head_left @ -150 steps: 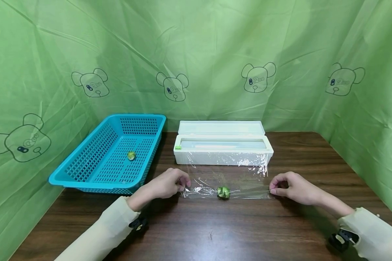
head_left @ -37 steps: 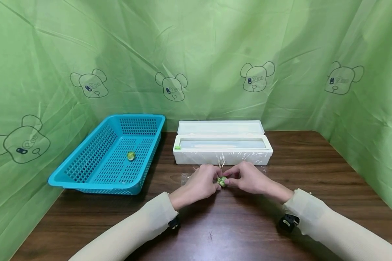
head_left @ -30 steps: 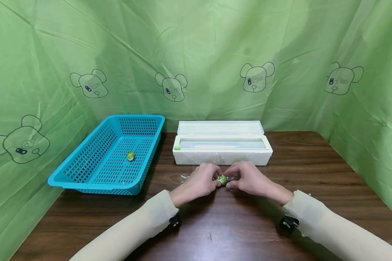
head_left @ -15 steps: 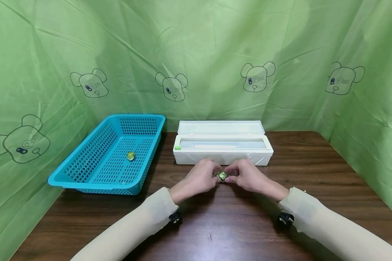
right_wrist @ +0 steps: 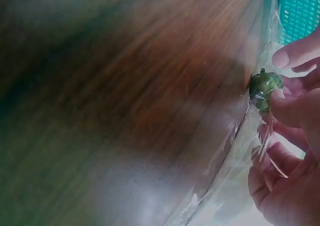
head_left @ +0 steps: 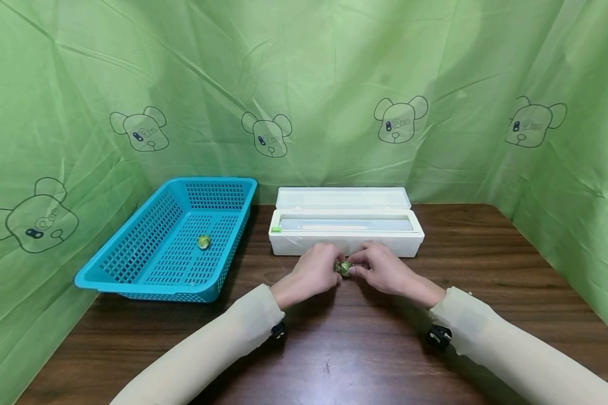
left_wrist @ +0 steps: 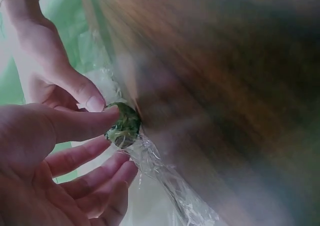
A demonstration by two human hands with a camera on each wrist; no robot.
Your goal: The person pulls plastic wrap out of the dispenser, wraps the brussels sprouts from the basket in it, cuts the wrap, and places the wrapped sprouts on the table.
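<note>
A small green Brussels sprout (head_left: 343, 269), wrapped in clear cling film (left_wrist: 170, 181), lies on the wooden table just in front of the white film dispenser (head_left: 345, 245). My left hand (head_left: 314, 271) pinches it from the left, thumb on its near side and fingers behind. From the other side my right hand (head_left: 384, 270) holds it too, the thumb (right_wrist: 282, 105) pressing on it in the right wrist view. Film trails out on both sides of the sprout in the wrist views. Fingertips behind the sprout are partly hidden.
On the left stands a blue perforated basket (head_left: 83, 279) with another Brussels sprout (head_left: 204, 242) in it. The dispenser's lid (head_left: 342, 198) is up at the back, with a green slider (head_left: 276, 229) on its rim. A green curtain (head_left: 329, 84) surrounds the dark wooden table (head_left: 329, 349).
Earlier the hands held the film's two corners apart; they have since come together round the sprout. Both hands have rolled it in film, away from me to the dispenser, which has stayed put.
</note>
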